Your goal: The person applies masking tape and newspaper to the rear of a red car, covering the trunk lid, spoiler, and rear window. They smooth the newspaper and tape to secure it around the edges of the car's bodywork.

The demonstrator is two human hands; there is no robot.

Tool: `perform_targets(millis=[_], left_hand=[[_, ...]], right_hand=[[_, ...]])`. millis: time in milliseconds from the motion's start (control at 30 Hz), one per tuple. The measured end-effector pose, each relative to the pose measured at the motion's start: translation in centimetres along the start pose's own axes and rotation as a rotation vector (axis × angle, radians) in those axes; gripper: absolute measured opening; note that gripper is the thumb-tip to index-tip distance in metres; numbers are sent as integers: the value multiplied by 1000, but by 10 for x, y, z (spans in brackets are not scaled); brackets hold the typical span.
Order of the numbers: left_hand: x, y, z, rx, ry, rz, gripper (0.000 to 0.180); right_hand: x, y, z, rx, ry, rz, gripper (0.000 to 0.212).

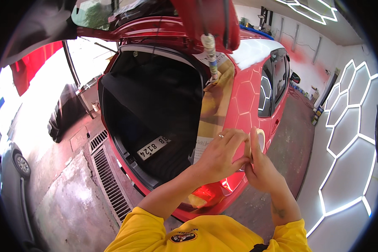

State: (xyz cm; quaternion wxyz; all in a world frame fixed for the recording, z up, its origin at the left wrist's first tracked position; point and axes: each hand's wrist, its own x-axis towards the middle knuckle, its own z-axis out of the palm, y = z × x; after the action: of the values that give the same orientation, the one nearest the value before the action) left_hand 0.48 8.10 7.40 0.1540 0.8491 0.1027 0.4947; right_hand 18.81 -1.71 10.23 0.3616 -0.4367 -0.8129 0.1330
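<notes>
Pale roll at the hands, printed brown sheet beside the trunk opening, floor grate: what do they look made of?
Pale roll: possibly paper tape, given its cream, ring-shaped rim; core unclear.
Brown sheet: likely paper, thin and mostly dull, with printed lettering.
Floor grate: probably metal, judging by its narrow, regular bars; finish looks dull.

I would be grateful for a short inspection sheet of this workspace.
Surface: red car, glossy, its trunk open; brown paper lies beside the opening.
Job's things: cream tape roll, partly hidden by fingers.
Clutter: license plate lying in the trunk; small containers along the right wall.
Hands: right hand holds the roll; left hand meets it, exact grip hidden.
Cables: too small to tell near the far wall.
Surroundings: hexagonal lights at right; dark car at left; floor grate.
</notes>
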Motion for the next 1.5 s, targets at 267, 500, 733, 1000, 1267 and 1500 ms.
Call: perform_targets(millis=[267, 500, 733, 1000, 1267, 1500], left_hand=[[-32, 6, -7, -197, 102, -112, 48], [-49, 1, -15, -251, 147, -208, 37], [-63, -4, -13, 95, 148, -74, 27], [-51, -15, -31, -315, 71, -298, 17], [-11, 13, -36, -128, 194, -278, 17], [39, -10, -92, 57, 810, -304, 19]], right_hand=[[-3, -12, 6, -19, -190, 114, 110], [8, -18, 13, 3, -319, 76, 113], [25, -37, 21, -86, -377, 88, 109], [22, -12, 8, -189, -65, -44, 82], [42, 2, 1, -672, 507, -347, 38], [9, 90, -109, -46, 1578, 225, 44]])
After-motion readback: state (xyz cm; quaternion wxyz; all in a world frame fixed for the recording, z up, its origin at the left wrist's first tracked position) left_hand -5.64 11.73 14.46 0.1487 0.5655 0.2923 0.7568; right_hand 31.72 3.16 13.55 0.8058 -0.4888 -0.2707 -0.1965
